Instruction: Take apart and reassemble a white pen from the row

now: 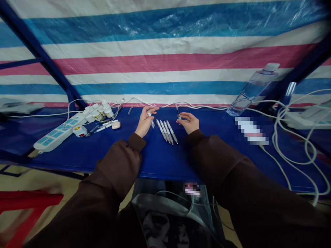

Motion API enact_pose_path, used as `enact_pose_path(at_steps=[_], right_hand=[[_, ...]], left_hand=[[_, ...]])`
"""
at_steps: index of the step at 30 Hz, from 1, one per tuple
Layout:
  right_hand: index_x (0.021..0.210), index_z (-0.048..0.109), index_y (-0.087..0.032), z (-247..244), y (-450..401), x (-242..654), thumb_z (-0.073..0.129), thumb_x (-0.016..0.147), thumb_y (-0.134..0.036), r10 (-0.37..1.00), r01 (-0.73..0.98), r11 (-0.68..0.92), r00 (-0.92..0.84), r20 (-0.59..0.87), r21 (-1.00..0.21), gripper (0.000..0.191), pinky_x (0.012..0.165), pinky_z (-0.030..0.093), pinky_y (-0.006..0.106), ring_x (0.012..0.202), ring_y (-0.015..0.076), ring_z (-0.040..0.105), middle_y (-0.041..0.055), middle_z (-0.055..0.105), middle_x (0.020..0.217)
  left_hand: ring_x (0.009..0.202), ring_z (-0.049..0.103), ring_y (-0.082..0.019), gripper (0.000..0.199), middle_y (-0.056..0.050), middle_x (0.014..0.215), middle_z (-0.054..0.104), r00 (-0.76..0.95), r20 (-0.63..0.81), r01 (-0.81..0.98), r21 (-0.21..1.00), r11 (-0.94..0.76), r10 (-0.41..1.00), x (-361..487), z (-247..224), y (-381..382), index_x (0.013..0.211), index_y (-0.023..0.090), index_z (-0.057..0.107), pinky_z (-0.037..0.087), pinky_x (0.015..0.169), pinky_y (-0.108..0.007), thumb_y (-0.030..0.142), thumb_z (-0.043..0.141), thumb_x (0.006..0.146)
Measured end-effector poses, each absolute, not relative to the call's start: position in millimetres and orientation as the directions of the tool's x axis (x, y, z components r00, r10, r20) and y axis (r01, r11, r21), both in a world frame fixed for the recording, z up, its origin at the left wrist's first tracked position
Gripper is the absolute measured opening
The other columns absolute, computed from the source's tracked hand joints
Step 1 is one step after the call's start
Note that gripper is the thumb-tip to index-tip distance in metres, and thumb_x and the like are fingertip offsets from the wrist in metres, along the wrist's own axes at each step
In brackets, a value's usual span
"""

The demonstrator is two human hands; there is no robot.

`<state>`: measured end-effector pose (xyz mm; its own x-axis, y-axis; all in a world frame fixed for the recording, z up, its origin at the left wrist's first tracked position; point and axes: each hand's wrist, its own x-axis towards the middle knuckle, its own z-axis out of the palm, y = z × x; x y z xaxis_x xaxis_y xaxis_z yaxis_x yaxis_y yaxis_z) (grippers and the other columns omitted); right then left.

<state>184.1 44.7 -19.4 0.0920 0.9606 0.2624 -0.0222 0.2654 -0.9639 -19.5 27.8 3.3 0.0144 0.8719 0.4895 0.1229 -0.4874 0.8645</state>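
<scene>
a striped plastic sheet (160, 63) hangs behind everything, in white, blue and pink, and closes off the far side of the blue table (160, 162). the table's near edge runs just in front of the person's lap, with a strip of blue surface between it and the row of pens, and more of that surface on either side of the row, below the wrists. a white cable (190, 105) trails along the back edge, beyond both hands. to the left, a long power strip (55, 132) lies slantwise, well apart from the left hand; to the right, a clear bottle (249, 93) with a white cap stands near the back, well apart from the right hand. the left hand (145, 122) is closed in a pinch on a white-and-grey pen piece (152, 124), its grey end pointing towards the near edge. the right hand (188, 122) pinches a slim refill (177, 109), upper end pointing to the back. between the hands and slightly nearer the person lie four white-and-grey pens (167, 132), side by side, tips towards the near edge. left of the left hand sits a small pale case (116, 125), and closer to the back a tiny clear piece (130, 110).
</scene>
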Motion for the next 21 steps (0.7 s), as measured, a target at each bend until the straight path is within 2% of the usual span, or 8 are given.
enact_pose_path(at_steps=[3,6,11,14,17,21], right_hand=[[0.083,0.059,-0.014,-18.8,45.2,184.1,0.072,0.051,-0.027,0.961,0.014,0.256,0.104,0.256,-0.967,0.036,0.063,0.053,0.034,0.061,0.0158,0.062,0.0067,0.065,0.079],[0.082,0.062,-0.014,-16.4,43.8,184.0,0.072,0.052,-0.027,0.963,0.026,0.25,0.098,0.251,-0.968,0.035,0.059,0.052,0.032,0.058,0.0143,0.06,0.0066,0.066,0.078],[0.085,0.065,-0.013,-12.4,41.2,184.6,0.068,0.056,-0.029,0.963,0.049,0.252,0.089,0.256,-0.966,0.033,0.05,0.047,0.028,0.054,0.0117,0.055,0.007,0.066,0.077],[0.087,0.066,-0.013,-11.5,40.7,184.8,0.067,0.058,-0.029,0.96,0.058,0.272,0.058,0.275,-0.961,0.033,0.054,0.048,0.028,0.057,0.0118,0.055,0.0057,0.066,0.074],[0.088,0.066,-0.013,-11.5,40.7,184.1,0.067,0.058,-0.029,0.957,0.041,0.289,0.023,0.291,-0.956,0.034,0.057,0.047,0.029,0.058,0.0117,0.055,0.0054,0.066,0.075],[0.089,0.066,-0.013,-11.4,41.5,183.4,0.067,0.058,-0.028,0.957,-0.016,0.286,-0.038,0.286,-0.958,0.034,0.059,0.047,0.029,0.059,0.0114,0.055,0.0052,0.065,0.076]], left_hand=[[0.108,0.053,-0.017,0.029,-0.008,0.125,0.051,0.025,0.563,0.041,0.825,-0.564,0.826,-17.5,1.4,28.1,0.102,0.023,0.036,0.038,0.094,-0.04,0.009,0.045,0.079],[0.11,0.054,-0.019,0.029,-0.011,0.129,0.047,-0.023,0.584,0.012,0.812,-0.584,0.811,-15.0,2.3,27.3,0.105,0.024,0.034,0.039,0.094,-0.04,0.022,0.052,0.082],[0.105,0.057,-0.02,0.028,-0.013,0.115,0.057,-0.208,0.555,-0.052,0.816,-0.576,0.805,-13.4,5.9,24.8,0.099,0.021,0.037,0.043,0.091,-0.039,0.029,0.057,0.08],[0.094,0.063,-0.018,0.023,-0.012,0.106,0.062,-0.258,0.521,-0.071,0.83,-0.553,0.814,-13.4,7.1,24.3,0.093,0.018,0.042,0.048,0.084,-0.035,0.031,0.056,0.08],[0.077,0.065,-0.015,0.021,-0.009,0.092,0.066,-0.216,0.512,-0.02,0.849,-0.528,0.832,-12.1,7.3,23.7,0.09,0.016,0.049,0.051,0.071,-0.029,0.034,0.055,0.08],[0.054,0.058,-0.009,0.023,-0.002,0.07,0.064,-0.157,0.511,0.069,0.859,-0.507,0.845,-10.2,6.6,22.3,0.093,0.015,0.056,0.047,0.053,-0.022,0.033,0.057,0.079]])
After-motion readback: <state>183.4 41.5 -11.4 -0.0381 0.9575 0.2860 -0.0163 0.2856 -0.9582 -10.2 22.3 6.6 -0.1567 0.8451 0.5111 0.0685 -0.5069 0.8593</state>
